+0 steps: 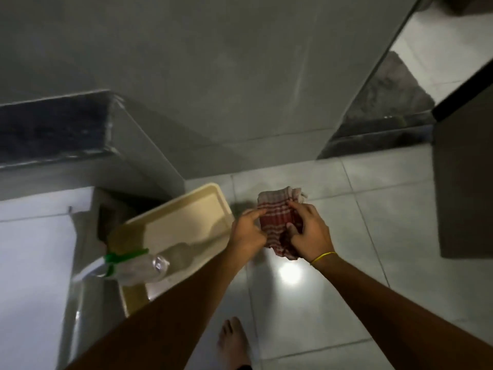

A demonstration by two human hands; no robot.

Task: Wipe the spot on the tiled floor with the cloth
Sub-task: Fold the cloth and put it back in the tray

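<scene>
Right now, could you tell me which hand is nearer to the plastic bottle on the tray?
Left. The left hand holds the cloth just beyond the tray's edge from the plastic bottle; the right hand is farther.

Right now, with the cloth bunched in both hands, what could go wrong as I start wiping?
The clear plastic bottle with green label lies on the beige plastic tray by your left hand; an elbow could knock it. The red-and-white striped cloth is wadded, so it may smear. A bare foot on glossy tile might slip.
</scene>
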